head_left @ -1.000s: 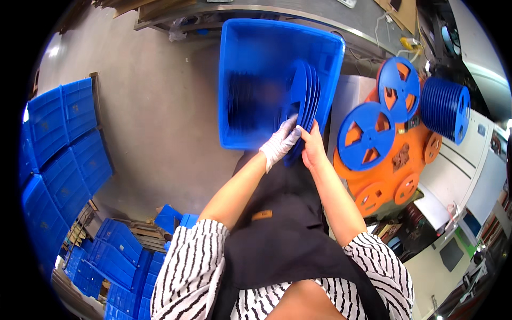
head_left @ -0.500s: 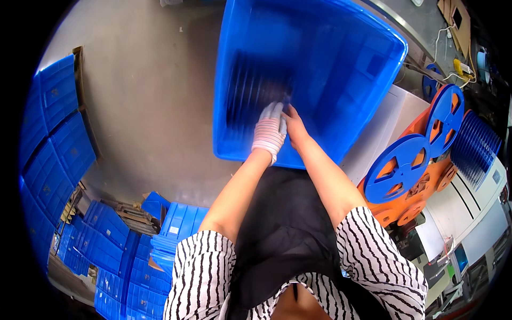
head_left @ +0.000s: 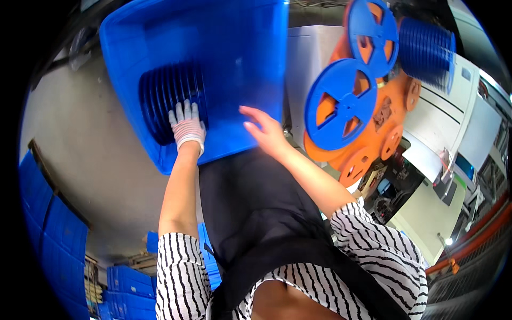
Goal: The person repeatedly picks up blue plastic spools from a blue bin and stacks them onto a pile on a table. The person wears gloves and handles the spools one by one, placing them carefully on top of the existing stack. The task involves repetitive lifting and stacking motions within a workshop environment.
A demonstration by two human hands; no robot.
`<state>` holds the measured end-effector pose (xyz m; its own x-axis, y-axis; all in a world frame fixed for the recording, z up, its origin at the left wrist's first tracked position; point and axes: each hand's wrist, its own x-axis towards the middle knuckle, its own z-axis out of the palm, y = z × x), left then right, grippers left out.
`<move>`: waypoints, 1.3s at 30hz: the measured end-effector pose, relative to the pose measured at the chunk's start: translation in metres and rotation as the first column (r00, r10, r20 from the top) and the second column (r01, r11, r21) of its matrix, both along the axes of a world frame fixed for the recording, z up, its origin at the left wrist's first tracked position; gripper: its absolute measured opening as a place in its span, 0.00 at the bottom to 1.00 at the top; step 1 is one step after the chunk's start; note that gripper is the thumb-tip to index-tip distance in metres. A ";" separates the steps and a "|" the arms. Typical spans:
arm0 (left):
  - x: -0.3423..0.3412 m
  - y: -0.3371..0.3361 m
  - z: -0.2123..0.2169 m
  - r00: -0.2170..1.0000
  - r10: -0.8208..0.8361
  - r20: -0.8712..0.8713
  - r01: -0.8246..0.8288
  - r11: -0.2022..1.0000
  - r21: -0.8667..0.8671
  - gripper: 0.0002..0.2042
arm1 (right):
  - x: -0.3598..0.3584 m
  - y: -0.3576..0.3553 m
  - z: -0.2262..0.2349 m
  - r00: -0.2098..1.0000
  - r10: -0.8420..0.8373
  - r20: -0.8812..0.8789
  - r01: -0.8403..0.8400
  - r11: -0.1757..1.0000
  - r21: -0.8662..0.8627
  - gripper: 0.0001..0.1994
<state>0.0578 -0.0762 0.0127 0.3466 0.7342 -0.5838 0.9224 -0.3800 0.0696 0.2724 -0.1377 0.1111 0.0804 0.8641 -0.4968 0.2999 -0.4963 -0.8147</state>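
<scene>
A large blue bin [head_left: 240, 64] stands in front of me. In its left part several dark blue reels [head_left: 165, 96] stand on edge, packed side by side in a row. My left hand [head_left: 188, 125], in a white glove with pinkish bands, lies with its fingers stretched out against the right end of that row. My right hand [head_left: 265, 129] is bare and empty, fingers apart, over the bin's near right corner. It is nearest to the bin wall and the orange machine's blue reel [head_left: 341, 104].
On my right is an orange machine [head_left: 349, 148] bearing a second blue reel [head_left: 373, 34]. Beyond it a stack of blue reels [head_left: 426, 53] rests on a pale cabinet [head_left: 434, 106]. Blue crates [head_left: 61, 234] are piled at the lower left, with grey floor [head_left: 64, 122] alongside.
My view has swung right, so the bin appears further left and the orange machine nearer the middle. My right hand has come away from my left and from the reels.
</scene>
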 end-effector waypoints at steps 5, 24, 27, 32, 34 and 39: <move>0.013 0.013 0.023 0.977 -0.063 -0.204 0.037 0.991 -0.128 0.30 | 0.083 -0.062 0.066 0.760 -0.093 0.643 -0.035 0.982 0.183 0.30; 0.119 0.004 -0.024 0.759 -0.642 -0.103 0.577 0.738 -0.350 0.27 | 0.193 -0.014 0.121 0.631 -0.245 0.736 0.171 0.969 0.176 0.25; 0.119 0.027 0.027 0.637 -0.747 -0.190 0.642 0.651 -0.406 0.22 | 0.276 0.047 0.072 0.404 -0.259 0.877 -0.061 0.949 0.308 0.35; 0.087 0.013 -0.013 0.818 -0.558 -0.137 0.540 0.828 -0.149 0.18 | 0.312 0.097 0.015 0.543 -0.149 0.827 0.068 0.989 0.133 0.29; 0.082 0.015 -0.006 0.830 -0.538 -0.148 0.504 0.836 -0.215 0.19 | 0.315 0.088 0.000 0.375 -0.109 0.921 -0.105 0.982 0.159 0.26; 0.036 0.015 0.001 0.839 -0.486 -0.243 0.441 0.871 -0.218 0.21 | 0.318 0.084 -0.006 0.380 -0.116 0.918 -0.286 0.929 0.236 0.25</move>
